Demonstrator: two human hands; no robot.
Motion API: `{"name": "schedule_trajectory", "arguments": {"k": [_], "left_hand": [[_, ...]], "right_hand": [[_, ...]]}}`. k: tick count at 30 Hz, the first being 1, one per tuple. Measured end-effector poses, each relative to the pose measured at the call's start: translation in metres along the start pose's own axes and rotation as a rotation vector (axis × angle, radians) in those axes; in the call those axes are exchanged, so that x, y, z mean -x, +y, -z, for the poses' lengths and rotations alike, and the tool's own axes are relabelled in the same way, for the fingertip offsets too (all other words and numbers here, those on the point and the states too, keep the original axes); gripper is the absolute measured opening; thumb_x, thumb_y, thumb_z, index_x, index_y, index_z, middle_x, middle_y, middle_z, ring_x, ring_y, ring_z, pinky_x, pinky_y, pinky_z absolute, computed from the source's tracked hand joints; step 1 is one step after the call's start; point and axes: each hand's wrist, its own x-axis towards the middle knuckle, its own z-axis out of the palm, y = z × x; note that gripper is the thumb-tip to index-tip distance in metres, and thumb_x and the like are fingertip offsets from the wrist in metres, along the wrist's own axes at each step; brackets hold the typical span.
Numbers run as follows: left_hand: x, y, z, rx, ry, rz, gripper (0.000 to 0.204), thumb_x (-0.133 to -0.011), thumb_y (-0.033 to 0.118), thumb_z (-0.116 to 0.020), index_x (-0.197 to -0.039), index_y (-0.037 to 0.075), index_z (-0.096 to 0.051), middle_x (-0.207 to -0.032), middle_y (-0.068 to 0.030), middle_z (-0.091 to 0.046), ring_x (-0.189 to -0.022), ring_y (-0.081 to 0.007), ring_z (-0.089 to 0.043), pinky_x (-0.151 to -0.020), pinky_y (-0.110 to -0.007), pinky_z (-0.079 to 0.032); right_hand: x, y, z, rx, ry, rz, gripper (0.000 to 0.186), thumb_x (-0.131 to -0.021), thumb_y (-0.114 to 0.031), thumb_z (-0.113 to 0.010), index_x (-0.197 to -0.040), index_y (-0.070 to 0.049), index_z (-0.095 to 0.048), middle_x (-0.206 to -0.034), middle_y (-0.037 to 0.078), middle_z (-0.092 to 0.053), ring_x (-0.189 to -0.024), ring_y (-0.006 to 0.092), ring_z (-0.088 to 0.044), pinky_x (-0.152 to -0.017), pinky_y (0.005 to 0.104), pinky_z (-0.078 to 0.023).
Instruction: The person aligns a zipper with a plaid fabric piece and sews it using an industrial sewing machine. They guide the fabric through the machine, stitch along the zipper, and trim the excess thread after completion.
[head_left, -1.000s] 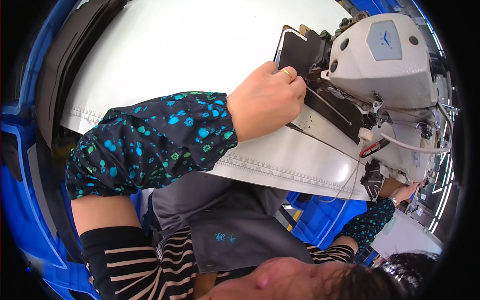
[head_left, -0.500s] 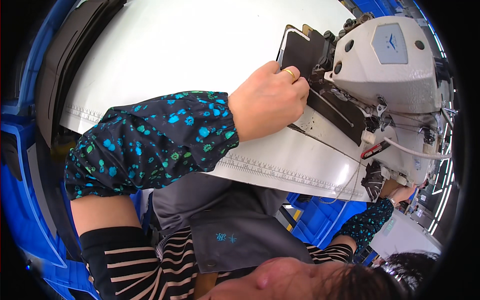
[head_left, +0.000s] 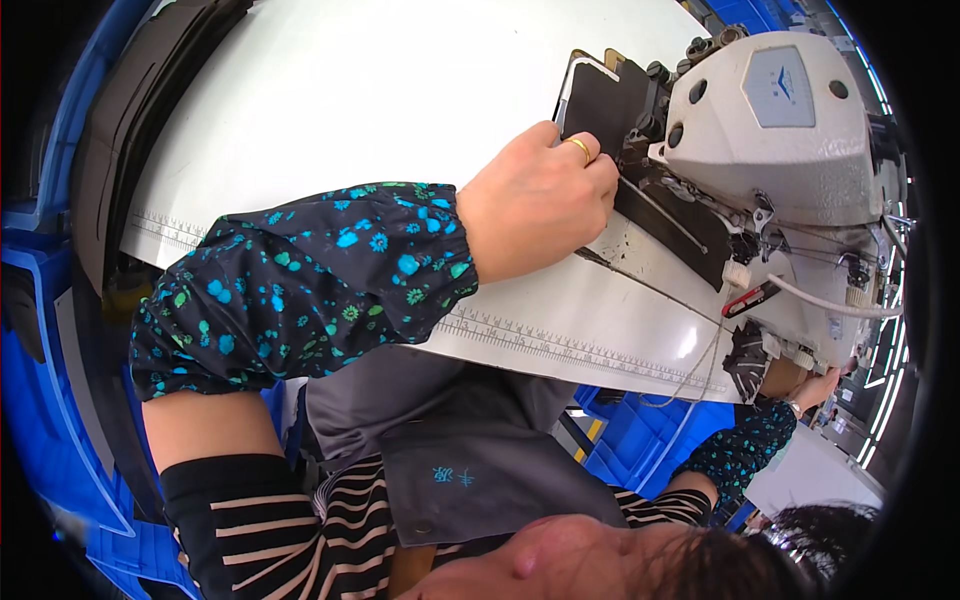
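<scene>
Bins in blue (head_left: 60,400) are lining the far left; a stack of dark sheets (head_left: 140,120) is standing just beside them, at the edge of a white tabletop (head_left: 350,120); a flower-patterned sleeve (head_left: 320,290) is reaching across, and the left hand (head_left: 535,205), wearing a gold ring (head_left: 578,150), is curling down at a dark panel (head_left: 608,100), its fingertips hiding, so I can't tell whether they are gripping; that panel is lying on the table, running beneath the head of a pale sewing machine (head_left: 765,170); a red-and-black tool (head_left: 748,298) is resting near the machine's base; farther right, well apart from the left, the right hand (head_left: 822,386) is reaching beside the machine, its fingers showing too small for me to tell their hold.
</scene>
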Motion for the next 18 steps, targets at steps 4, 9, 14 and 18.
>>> {"name": "schedule_trajectory", "arguments": {"k": [4,9,14,18], "left_hand": [[-0.002,-0.001,-0.002,0.058,0.022,-0.015,0.034,-0.084,0.017,-0.067,-0.116,0.007,-0.076,-0.109,0.0025,-0.066,-0.103,-0.0159,-0.062,-0.089,-0.032,-0.051],[-0.001,0.000,0.001,0.025,-0.015,-0.004,0.033,-0.085,0.017,-0.067,-0.115,0.008,-0.076,-0.109,0.0028,-0.066,-0.104,-0.0158,-0.062,-0.088,-0.032,-0.051],[0.000,-0.001,0.003,0.023,-0.018,0.002,0.034,-0.085,0.017,-0.067,-0.116,0.008,-0.076,-0.111,0.0027,-0.067,-0.104,-0.0158,-0.063,-0.089,-0.032,-0.051],[0.000,0.000,0.002,0.027,-0.016,-0.002,0.035,-0.085,0.017,-0.067,-0.118,0.008,-0.076,-0.115,0.0024,-0.068,-0.105,-0.0161,-0.063,-0.089,-0.032,-0.052]], "right_hand": [[-0.025,0.037,0.043,0.606,0.007,0.538,0.043,-0.109,-0.025,-0.049,-0.137,0.005,-0.063,-0.133,0.018,-0.068,-0.116,0.0307,-0.065,-0.100,0.0399,-0.051],[-0.023,0.054,0.024,0.430,0.015,0.410,0.041,-0.108,-0.020,-0.048,-0.138,0.006,-0.061,-0.135,0.022,-0.067,-0.118,0.0325,-0.064,-0.104,0.0408,-0.049],[-0.018,0.046,0.019,0.094,0.042,0.215,0.039,-0.108,-0.020,-0.049,-0.132,0.008,-0.062,-0.131,0.019,-0.067,-0.115,0.0304,-0.065,-0.101,0.0408,-0.053],[0.007,0.046,-0.007,-0.233,0.009,0.043,0.037,-0.106,-0.019,-0.054,-0.131,0.007,-0.061,-0.130,0.017,-0.066,-0.111,0.0275,-0.067,-0.096,0.0419,-0.057]]}}
